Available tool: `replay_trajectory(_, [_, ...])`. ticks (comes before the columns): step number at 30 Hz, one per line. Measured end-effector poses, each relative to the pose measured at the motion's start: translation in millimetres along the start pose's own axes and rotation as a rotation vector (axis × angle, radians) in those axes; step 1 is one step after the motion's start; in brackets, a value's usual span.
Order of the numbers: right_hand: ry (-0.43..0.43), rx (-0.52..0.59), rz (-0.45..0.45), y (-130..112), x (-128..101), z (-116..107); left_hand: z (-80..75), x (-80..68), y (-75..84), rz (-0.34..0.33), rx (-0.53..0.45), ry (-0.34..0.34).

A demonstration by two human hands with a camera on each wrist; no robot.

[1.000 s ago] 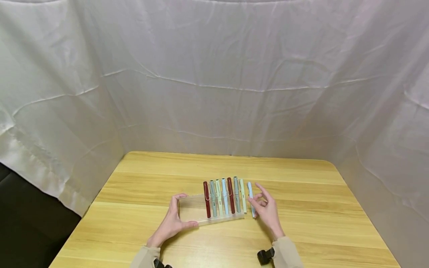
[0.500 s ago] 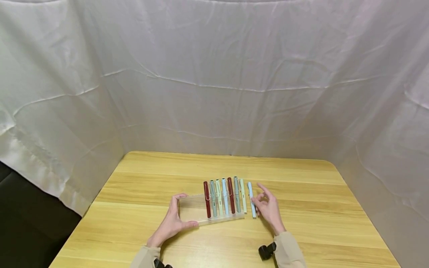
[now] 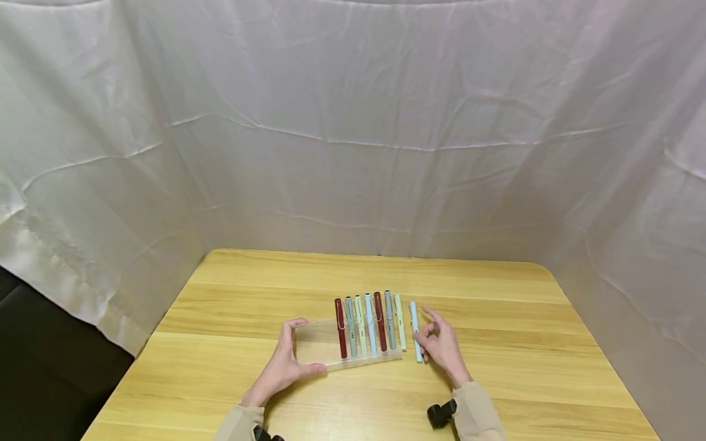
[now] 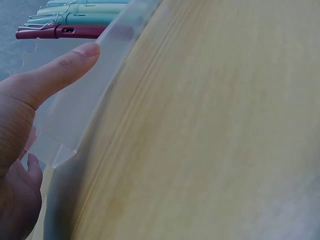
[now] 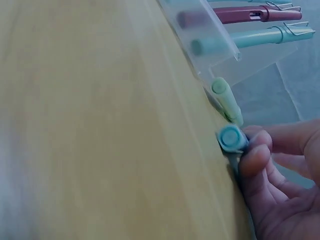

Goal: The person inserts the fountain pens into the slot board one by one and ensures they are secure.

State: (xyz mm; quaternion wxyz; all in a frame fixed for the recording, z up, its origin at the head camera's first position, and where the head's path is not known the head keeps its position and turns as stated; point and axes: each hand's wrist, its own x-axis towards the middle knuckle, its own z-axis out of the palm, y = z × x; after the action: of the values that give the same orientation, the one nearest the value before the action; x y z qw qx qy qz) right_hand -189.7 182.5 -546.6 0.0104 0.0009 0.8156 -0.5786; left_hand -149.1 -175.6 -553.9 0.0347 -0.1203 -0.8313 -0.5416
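My left hand (image 3: 284,364) grips the left end of a clear plastic pen stand (image 3: 317,343), thumb along its front edge in the left wrist view. On the stand's right part lie several capped fountain pens side by side, from a dark red pen (image 3: 341,327) to a grey-green pen (image 3: 390,318). A pale green pen (image 3: 400,321) lies just past the stand's right end. Beside it, my right hand (image 3: 444,350) pinches a light blue fountain pen (image 3: 416,331) between thumb and fingers. Its round end (image 5: 231,138) faces the right wrist camera, low over the table.
The wooden table (image 3: 524,343) reaches back to a pale hanging curtain (image 3: 386,153) that also closes in both sides. A dark surface (image 3: 44,361) lies beyond the table's left edge. Black wrist cameras (image 3: 441,414) sit at both cuffs.
My right hand and the light blue pen have shifted slightly right and toward me, widening the gap to the pale green pen. My left hand and the stand have stayed put.
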Motion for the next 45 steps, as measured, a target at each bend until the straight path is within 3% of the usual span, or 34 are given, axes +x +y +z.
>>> replay_trajectory(5, [-0.080, -0.032, 0.016, -2, -2, -9, -0.4, -0.2, -0.8, 0.006, 0.008, 0.002])
replay_trajectory(13, [-0.073, -0.213, 0.028, -5, 10, -11, 0.5, -1.2, -2.1, -0.016, 0.001, 0.002])
replay_trajectory(20, [-0.147, -0.329, 0.012, -8, 21, -11, 0.5, -1.5, -1.9, -0.019, -0.001, 0.002])
replay_trajectory(31, [-0.125, -0.344, -0.024, -10, 23, -7, 0.8, -1.2, -1.2, -0.015, 0.008, 0.003])
replay_trajectory(45, [-0.078, -0.200, 0.018, -12, 18, -6, 0.9, -1.5, -0.7, -0.015, 0.004, 0.004])
